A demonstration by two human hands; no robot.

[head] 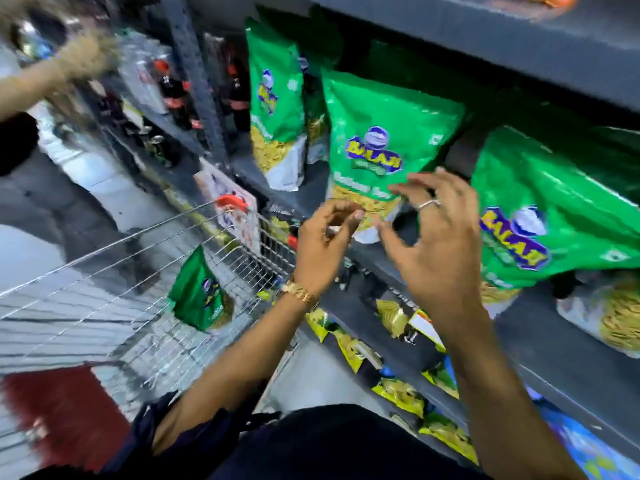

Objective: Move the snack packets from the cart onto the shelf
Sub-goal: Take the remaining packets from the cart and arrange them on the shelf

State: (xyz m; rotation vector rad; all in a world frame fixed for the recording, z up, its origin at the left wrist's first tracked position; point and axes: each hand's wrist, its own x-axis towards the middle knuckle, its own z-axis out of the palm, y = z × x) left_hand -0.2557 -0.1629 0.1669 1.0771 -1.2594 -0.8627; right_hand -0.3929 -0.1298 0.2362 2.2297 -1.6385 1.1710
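**Settling a packet on the shelf, with 1 more waiting in the cart**

At far left another person's arm (41,81) reaches in, blurred. Below it sits the wire cart (104,282), and inside it 1 green snack packet (199,296) stands tilted against the mesh, not yet moved.

Further right, the left hand (325,244) hovers at the shelf edge, its grip released: fingers curled loosely, thumb and forefinger near each other but closed on nothing that I can see. Its fingertips lie just beside the lower corner of the middle packet (384,133), which stands upright on the shelf (571,344). A similar packet (277,102) stands behind and to its left.

The right hand (440,237) is also released, fingers spread in front of the middle packet's base; whether they touch the packet cannot be told through the blur. To its right a third packet (554,209) leans forward at the shelf front.

The step in hand looks like letting go of the middle packet after placing it. To do it well, check that the base sits flat and well back from the edge before drawing both hands away, and pull them straight out so the fingers do not drag the bottom corner forward. The leaning packet at right could slide off if nudged, so the right hand should clear it carefully. Then the cart packet is the next to fetch.
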